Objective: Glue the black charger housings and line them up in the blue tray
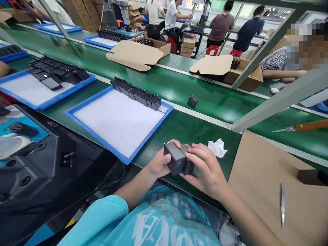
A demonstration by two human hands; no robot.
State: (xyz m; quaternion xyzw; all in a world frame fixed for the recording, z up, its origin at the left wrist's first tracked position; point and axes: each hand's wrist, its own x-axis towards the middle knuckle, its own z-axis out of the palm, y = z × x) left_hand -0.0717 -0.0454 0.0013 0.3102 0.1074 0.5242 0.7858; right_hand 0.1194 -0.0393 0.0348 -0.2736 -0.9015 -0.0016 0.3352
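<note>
Both hands hold dark grey charger blocks just above the near edge of the green bench. My left hand point(159, 163) grips one charger point(174, 158) whose port faces me. My right hand point(207, 167) pinches a second charger point(188, 164) pressed against the first. Right ahead lies a blue tray point(84, 123) with a white sheet, and a row of several black chargers point(137, 93) stands along its far edge. A single charger point(192, 101) rests alone on the belt beyond.
A crumpled white scrap point(217, 147) lies beside my right hand. A cardboard sheet point(271, 184) with a small blade point(282, 205) is at right, a knife point(302, 127) beyond it. A black machine point(33, 160) stands at left. More trays, open cartons and seated workers fill the background.
</note>
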